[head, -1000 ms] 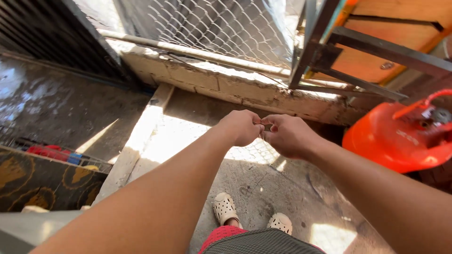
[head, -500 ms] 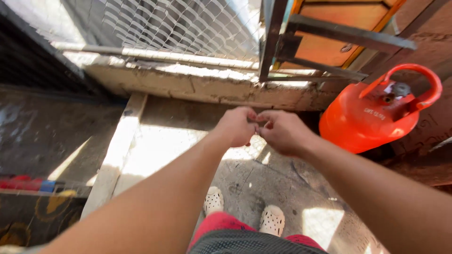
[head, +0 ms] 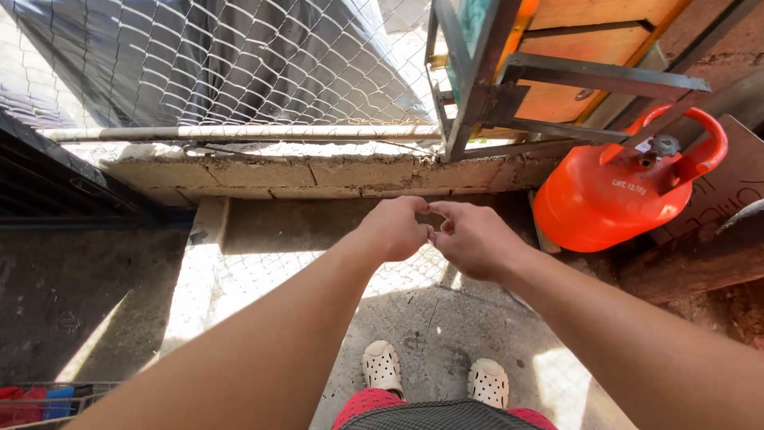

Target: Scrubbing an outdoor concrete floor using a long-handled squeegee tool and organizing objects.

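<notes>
My left hand (head: pixel 395 229) and my right hand (head: pixel 471 239) are stretched out in front of me, fingertips meeting at chest height above a concrete floor (head: pixel 430 318). Both hands are curled with the fingers pinched together; whatever sits between them is too small to make out. Below them I see my feet in pale perforated clogs (head: pixel 382 366) and red shorts. An orange gas cylinder (head: pixel 613 195) stands just to the right of my right hand.
A low cracked concrete wall (head: pixel 318 171) topped by a chain-link fence (head: pixel 239 72) runs across ahead. A metal frame with orange wooden panels (head: pixel 557 72) stands at the upper right. A dark grating (head: pixel 48 183) is at the left, red and blue items (head: pixel 36 402) at the bottom left.
My view has swung left and up, so the gas cylinder and the fence show more fully. My hands stay together in front of me, fingertips still touching.
</notes>
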